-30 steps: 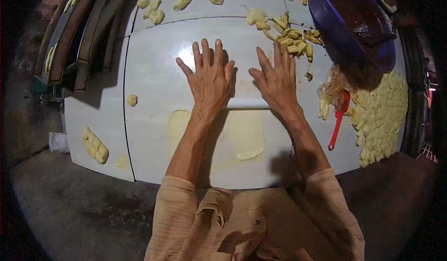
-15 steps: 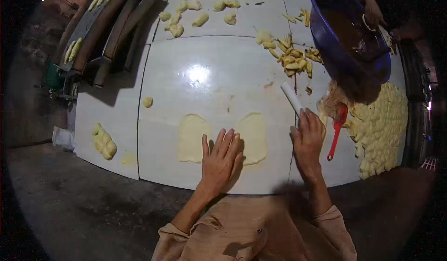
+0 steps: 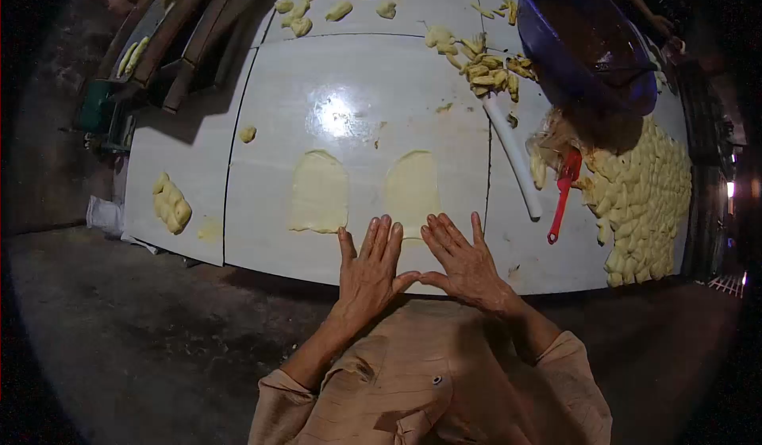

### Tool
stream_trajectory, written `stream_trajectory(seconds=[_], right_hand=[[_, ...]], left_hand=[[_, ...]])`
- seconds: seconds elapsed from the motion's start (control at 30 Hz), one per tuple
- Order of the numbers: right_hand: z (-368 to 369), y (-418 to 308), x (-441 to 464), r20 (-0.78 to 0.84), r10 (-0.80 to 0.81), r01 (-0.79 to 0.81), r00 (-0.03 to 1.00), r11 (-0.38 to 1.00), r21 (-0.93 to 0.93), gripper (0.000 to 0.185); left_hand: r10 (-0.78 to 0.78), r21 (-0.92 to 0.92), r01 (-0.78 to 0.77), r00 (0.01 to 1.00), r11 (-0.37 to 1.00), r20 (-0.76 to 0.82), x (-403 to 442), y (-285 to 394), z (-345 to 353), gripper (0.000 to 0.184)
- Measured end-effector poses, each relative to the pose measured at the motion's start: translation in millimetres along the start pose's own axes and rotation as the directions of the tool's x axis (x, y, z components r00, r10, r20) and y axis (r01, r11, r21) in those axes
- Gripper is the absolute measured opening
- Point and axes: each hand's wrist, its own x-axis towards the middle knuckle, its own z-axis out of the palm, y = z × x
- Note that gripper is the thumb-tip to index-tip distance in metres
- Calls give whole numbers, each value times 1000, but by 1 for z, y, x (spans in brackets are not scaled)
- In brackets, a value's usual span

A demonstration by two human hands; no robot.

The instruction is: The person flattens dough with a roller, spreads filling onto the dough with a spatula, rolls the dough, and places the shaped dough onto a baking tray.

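Observation:
Two thin flat dough sheets lie side by side on the white tabletop, a left dough sheet [image 3: 320,192] and a right dough sheet [image 3: 412,183], each rounded at its far end. My left hand [image 3: 370,269] is open with fingers spread, just below the gap between them. Its little finger is by the left sheet's lower corner. My right hand [image 3: 467,264] is also open, fingers fanned, at the lower right corner of the right sheet. Both thumbs point inward and almost meet. Neither hand holds anything. A white rolling pin [image 3: 513,159] lies to the right, apart from my hands.
A red spatula [image 3: 563,196] lies beside many small dough pieces [image 3: 644,199]. Behind stand a blue basin [image 3: 530,18] and a pile of yellowish strips [image 3: 486,70]. Leftward are a dough ball [image 3: 248,134], a twisted dough lump [image 3: 171,204] and long troughs [image 3: 184,72]. Another person's hand [image 3: 661,24] shows top right.
My right hand has left the rolling pin and come across to the right dough sheet's lower corner. My left hand has drawn back off the sheets. The camera view has shifted.

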Motion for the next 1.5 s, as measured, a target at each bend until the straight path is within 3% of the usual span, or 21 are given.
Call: stream_trajectory(seconds=[0.1, 0.13, 0.23, 0.3, 0.37, 0.47, 0.57, 0.73, 0.8, 0.83, 0.9, 0.93, 0.97, 1.1, 1.17, 1.2, 1.23, 1.3, 1.37, 1.47, 1.5], right_hand=[[-12, 14, 8, 7, -8, 7, 1000, 991, 131, 71], [-17, 22, 14, 19, -6, 3, 1000, 981, 195, 69], [-29, 30, 55, -278, 66, 1, 958, 972, 234, 65], [-25, 28, 68, -256, 78, -44, 964, 990, 134, 66], [-3, 42, 93, -265, 53, -74, 963, 995, -72, 69], [-3, 47, 88, -94, 165, -171, 982, 984, -58, 90], [-11, 46, 87, -74, 201, -199, 977, 980, 27, 91], [-5, 44, 88, -183, 190, -199, 965, 979, -33, 67], [-10, 38, 88, -248, 213, -192, 945, 976, 107, 62], [-13, 35, 88, -279, 228, -184, 933, 967, 175, 60], [-18, 28, 86, -358, 174, -138, 917, 983, 123, 53], [-22, 23, 86, -371, 133, -109, 919, 990, 84, 53], [-24, 18, 86, -382, 91, -80, 920, 996, 45, 52], [-17, 13, 79, -272, 74, -130, 960, 972, -195, 54], [-5, 19, 71, -281, 102, -150, 954, 977, -154, 52], [-3, 20, 66, -295, 134, -173, 946, 979, -110, 51], [0, 21, 61, -309, 172, -202, 935, 977, -66, 50], [7, 22, 55, -294, 128, -166, 947, 980, -108, 48], [17, 23, 48, -253, 134, -167, 958, 979, -114, 46], [17, 27, 32, -313, 128, -142, 941, 990, -20, 38], [8, 26, 25, -337, 106, -123, 935, 992, -28, 36]], left_hand=[[74, -20, -74, 997, 997, -10, 6, -13, -12, 76], [95, -5, -96, 992, 995, -86, 13, -17, -12, 71], [142, 28, -140, 953, 990, -266, 60, -26, -19, 58], [155, 79, -138, 949, 987, -275, 64, -35, -6, 65], [111, 64, -100, 974, 993, -197, 117, -30, 0, 70], [47, 33, -43, 990, 999, -135, 118, -28, -7, 78], [38, 66, -29, 989, 997, -144, 115, -30, 0, 82], [34, 69, -25, 991, 997, -130, 119, -37, 12, 86], [5, 21, -3, 997, 1000, -74, 117, -34, -2, 83], [27, 3, -27, 995, 1000, -95, 115, -36, -7, 81], [61, -38, -67, 989, 997, -135, 111, -42, -13, 76], [117, 12, -118, 958, 993, -263, 108, -48, -2, 71], [134, 39, -128, 957, 991, -256, 105, -49, -3, 72], [128, 103, -111, 977, 988, -173, 92, -44, -18, 74], [93, 59, -86, 987, 995, -131, 82, -45, -12, 73], [82, 32, -77, 973, 997, -214, 77, -47, -6, 73], [63, 45, -55, 978, 997, -200, 71, -49, -3, 73], [51, 63, -40, 983, 997, -178, 65, -46, -8, 73], [57, 68, -51, 994, 996, -94, 60, -45, -3, 70], [-56, -5, 56, 998, 998, 42, 59, -34, -19, 74], [5, 62, 1, 997, 998, -83, 53, -37, -4, 75]])
